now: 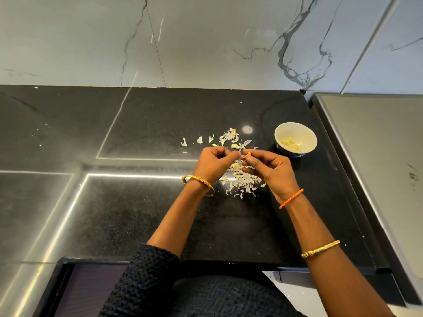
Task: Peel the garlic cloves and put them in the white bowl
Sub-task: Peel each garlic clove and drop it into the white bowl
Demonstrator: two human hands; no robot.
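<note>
While peeled cloves already sit in the white bowl [295,139], another is mid-peel.

Left of the bowl, loose skins [240,179] litter the black counter [137,213]; above them the right hand [272,172] pinches a garlic clove [247,154] while the left hand [215,164], fingers curled, picks at it. No unpeeled cloves are clearly visible.
</note>
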